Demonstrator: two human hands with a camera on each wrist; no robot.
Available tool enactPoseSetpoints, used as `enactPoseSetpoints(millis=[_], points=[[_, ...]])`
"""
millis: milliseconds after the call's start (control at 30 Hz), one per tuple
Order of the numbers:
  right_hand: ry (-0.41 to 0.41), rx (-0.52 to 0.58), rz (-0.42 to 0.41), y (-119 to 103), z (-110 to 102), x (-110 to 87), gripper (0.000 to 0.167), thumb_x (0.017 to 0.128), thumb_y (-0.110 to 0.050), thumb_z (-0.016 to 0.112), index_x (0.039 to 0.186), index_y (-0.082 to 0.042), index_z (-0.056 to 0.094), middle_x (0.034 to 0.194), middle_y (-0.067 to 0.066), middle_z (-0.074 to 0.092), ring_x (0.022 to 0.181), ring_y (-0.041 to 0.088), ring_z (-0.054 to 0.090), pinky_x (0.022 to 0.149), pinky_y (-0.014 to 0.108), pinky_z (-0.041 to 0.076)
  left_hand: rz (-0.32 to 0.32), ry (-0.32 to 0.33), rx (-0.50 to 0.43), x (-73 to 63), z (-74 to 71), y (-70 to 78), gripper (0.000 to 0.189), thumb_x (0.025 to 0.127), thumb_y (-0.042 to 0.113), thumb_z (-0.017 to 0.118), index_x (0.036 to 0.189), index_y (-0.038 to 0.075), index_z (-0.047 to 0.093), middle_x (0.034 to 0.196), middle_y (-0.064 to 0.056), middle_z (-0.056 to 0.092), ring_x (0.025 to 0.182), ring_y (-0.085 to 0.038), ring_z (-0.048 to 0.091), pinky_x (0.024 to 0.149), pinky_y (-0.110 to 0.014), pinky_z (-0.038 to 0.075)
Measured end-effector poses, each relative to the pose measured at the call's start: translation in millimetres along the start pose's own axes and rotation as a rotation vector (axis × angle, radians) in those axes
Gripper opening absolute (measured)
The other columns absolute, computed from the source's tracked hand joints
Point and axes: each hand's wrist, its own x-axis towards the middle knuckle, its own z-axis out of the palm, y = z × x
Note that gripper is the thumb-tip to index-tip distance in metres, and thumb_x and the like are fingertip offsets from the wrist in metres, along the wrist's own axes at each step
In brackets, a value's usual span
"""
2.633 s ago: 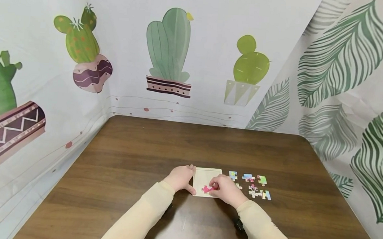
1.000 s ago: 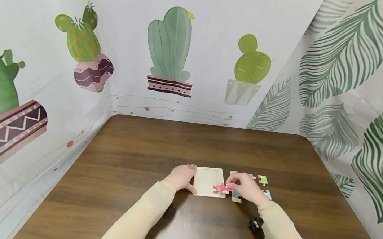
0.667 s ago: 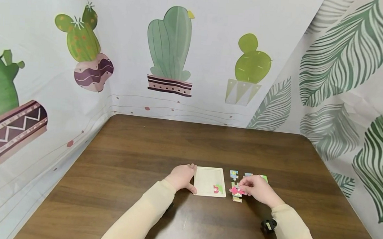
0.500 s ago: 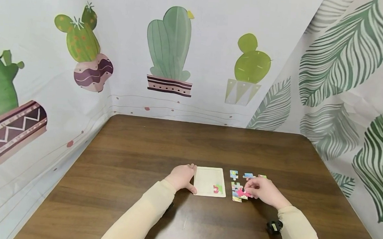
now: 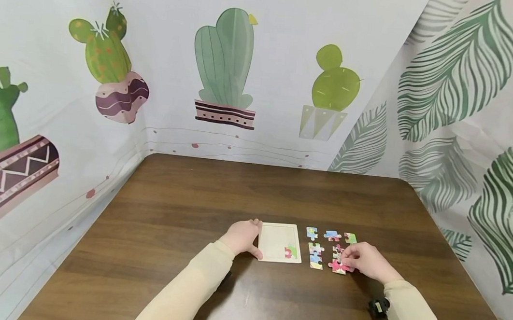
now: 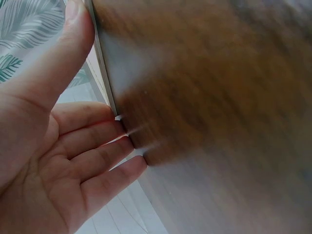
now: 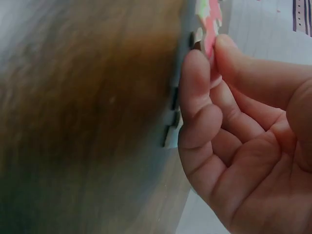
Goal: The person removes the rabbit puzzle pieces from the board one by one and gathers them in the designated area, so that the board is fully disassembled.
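Observation:
My left hand (image 5: 242, 237) rests against the left side of a shallow light-wood puzzle tray (image 5: 274, 238), thumb and fingers spread along its edge. In the left wrist view, the fingers of that hand (image 6: 73, 146) are fairly straight and touch the table beside the rim. A pink and green puzzle piece (image 5: 291, 251) lies in the tray's near right corner. My right hand (image 5: 367, 262) pinches a pink puzzle piece (image 5: 339, 267) between thumb and forefinger, low among the loose pieces right of the tray. The right wrist view shows this pinched piece (image 7: 210, 24) partly hidden by fingertips.
Several loose puzzle pieces lie right of the tray, among them a blue one (image 5: 311, 233), a blue and pink one (image 5: 333, 235) and a green one (image 5: 350, 238). Others (image 5: 316, 255) lie nearer. Printed cloth (image 5: 282, 84) walls off the table's (image 5: 185, 195) far side.
My right hand has carried the pink piece rightward from the tray to the loose pieces. The pink and green piece in the tray's corner has come into sight. My left hand has stayed put.

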Motion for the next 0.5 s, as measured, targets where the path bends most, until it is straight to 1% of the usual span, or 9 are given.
enactPoseSetpoints(millis=[167,267,367,500], points=[[0.039,-0.062,0.024,0.4,2.9,0.8,0.008,0.082,-0.004,0.069,0.076,-0.01,0.068,0.067,-0.003,0.059,0.061,0.011,0.051,0.056,0.026,0.043,0.002,0.006,-0.005,-0.5,-0.3,-0.2,0.101,0.06,0.056,0.079,0.137,-0.001,0.048,0.138,-0.013,0.051,0.126,-0.023,0.051,0.097,-0.03,0.047],[0.061,-0.097,0.049,-1.8,4.6,1.9,0.012,0.081,-0.003,0.069,0.073,-0.012,0.067,0.066,-0.005,0.059,0.062,0.011,0.049,0.058,0.027,0.041,0.0,0.001,-0.013,-0.7,-0.4,0.3,0.101,0.06,0.056,0.079,0.137,-0.001,0.048,0.139,-0.013,0.051,0.127,-0.023,0.05,0.098,-0.03,0.046],[0.063,-0.104,0.082,-4.3,6.4,2.5,0.015,0.081,-0.001,0.069,0.071,-0.013,0.067,0.065,-0.005,0.059,0.062,0.012,0.048,0.059,0.028,0.04,-0.002,-0.006,-0.017,-1.6,-1.7,0.8,0.101,0.06,0.056,0.079,0.138,-0.001,0.047,0.14,-0.014,0.05,0.127,-0.023,0.05,0.098,-0.03,0.046],[0.052,-0.09,0.109,-6.8,7.4,3.0,0.013,0.08,-0.004,0.072,0.071,-0.013,0.068,0.065,-0.005,0.059,0.062,0.011,0.049,0.06,0.027,0.041,0.002,0.002,-0.014,-1.8,-1.9,0.2,0.101,0.059,0.056,0.079,0.137,-0.001,0.048,0.139,-0.014,0.051,0.126,-0.023,0.051,0.097,-0.03,0.047]])
